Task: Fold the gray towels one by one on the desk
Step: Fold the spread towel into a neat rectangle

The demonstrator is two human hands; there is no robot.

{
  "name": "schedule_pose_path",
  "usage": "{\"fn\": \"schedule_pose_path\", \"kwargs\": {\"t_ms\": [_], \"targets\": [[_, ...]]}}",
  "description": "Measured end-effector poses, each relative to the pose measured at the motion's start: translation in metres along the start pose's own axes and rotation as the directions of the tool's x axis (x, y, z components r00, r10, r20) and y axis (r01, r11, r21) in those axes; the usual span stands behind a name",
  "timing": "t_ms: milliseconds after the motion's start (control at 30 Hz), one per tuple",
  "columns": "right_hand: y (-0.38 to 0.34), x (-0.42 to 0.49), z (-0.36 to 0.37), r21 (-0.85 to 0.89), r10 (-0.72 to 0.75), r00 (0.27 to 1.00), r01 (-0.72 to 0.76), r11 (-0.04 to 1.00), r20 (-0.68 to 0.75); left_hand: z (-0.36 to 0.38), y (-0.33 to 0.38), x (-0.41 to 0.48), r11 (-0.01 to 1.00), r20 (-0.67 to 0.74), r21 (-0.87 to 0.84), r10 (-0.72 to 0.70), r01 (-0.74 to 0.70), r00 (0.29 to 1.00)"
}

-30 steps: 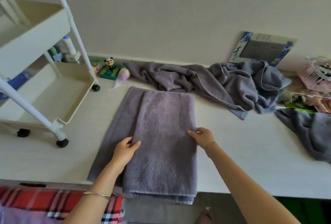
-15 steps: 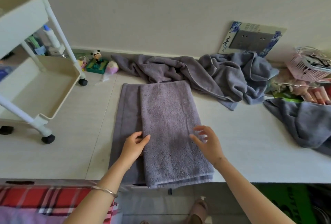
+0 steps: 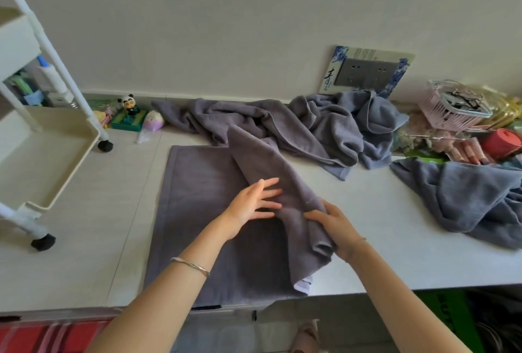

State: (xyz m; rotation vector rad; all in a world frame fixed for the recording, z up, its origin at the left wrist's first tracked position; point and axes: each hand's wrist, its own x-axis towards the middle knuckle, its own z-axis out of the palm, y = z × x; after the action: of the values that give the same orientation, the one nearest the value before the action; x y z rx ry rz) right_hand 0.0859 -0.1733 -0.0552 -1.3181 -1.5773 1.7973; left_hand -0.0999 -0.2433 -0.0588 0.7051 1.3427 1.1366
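A gray towel (image 3: pixel 197 200) lies spread on the white desk (image 3: pixel 395 254), its near end at the front edge. Its right part is bunched into a raised ridge running from the far middle to the near right. My right hand (image 3: pixel 333 225) grips that ridge near its lower end. My left hand (image 3: pixel 254 203) lies flat with straight spread fingers against the ridge's left side. A crumpled heap of gray towels (image 3: pixel 296 126) lies behind, against the wall. Another rumpled gray-blue towel (image 3: pixel 466 197) lies at the right.
A white rolling cart (image 3: pixel 48 138) stands on the desk's left side. A panda figure (image 3: pixel 130 104) and small toys sit by the wall. A pink basket (image 3: pixel 452 109) and cosmetics crowd the far right. A wall socket (image 3: pixel 367 71) is behind the heap.
The folded layer that lay flat on the towel has been lifted and gathered into a ridge on the right. My right hand now grips it; my left hand has slid rightward against it.
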Motion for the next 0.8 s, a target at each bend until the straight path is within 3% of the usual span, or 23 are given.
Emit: {"fn": "schedule_pose_path", "kwargs": {"t_ms": [67, 100, 167, 233, 267, 367, 500, 700, 800], "targets": [[0.007, -0.001, -0.035, 0.158, 0.063, 0.988, -0.040, 0.987, -0.139, -0.005, -0.014, 0.011, 0.967, -0.146, 0.252, 0.063, -0.024, 0.987], [0.013, -0.002, -0.051, 0.200, 0.098, 0.976, -0.058, 0.978, -0.197, -0.008, -0.028, 0.016, 0.884, -0.177, 0.467, 0.064, 0.026, 0.982], [0.027, -0.005, -0.075, 0.157, 0.158, 0.949, -0.119, 0.981, -0.271, -0.014, -0.061, 0.021, 0.535, -0.221, 0.827, 0.022, 0.176, 0.975], [0.042, -0.005, -0.094, 0.086, 0.181, 0.931, -0.162, 0.983, -0.317, -0.020, -0.086, 0.019, 0.228, -0.225, 0.954, 0.108, 0.196, 0.968], [0.049, -0.006, -0.101, 0.099, 0.202, 0.920, -0.178, 0.979, -0.337, -0.024, -0.092, 0.016, 0.148, -0.205, 0.972, 0.148, 0.183, 0.968], [0.061, -0.011, -0.116, 0.128, 0.255, 0.910, -0.225, 0.966, -0.327, -0.042, -0.104, 0.006, 0.080, -0.188, 0.981, 0.205, 0.175, 0.961], [0.076, -0.005, -0.115, 0.035, 0.311, 0.928, -0.311, 0.950, -0.203, -0.083, -0.119, -0.025, 0.007, -0.168, 0.985, 0.234, 0.171, 0.958], [0.058, 0.031, -0.068, -0.110, 0.153, 0.920, -0.205, 0.973, -0.361, -0.100, -0.101, -0.028, 0.020, -0.198, 0.979, 0.290, 0.201, 0.936], [0.061, 0.028, -0.065, -0.348, 0.141, 0.948, -0.240, 0.906, -0.286, -0.108, -0.099, -0.029, 0.053, -0.243, 0.970, 0.297, 0.238, 0.923]]}}
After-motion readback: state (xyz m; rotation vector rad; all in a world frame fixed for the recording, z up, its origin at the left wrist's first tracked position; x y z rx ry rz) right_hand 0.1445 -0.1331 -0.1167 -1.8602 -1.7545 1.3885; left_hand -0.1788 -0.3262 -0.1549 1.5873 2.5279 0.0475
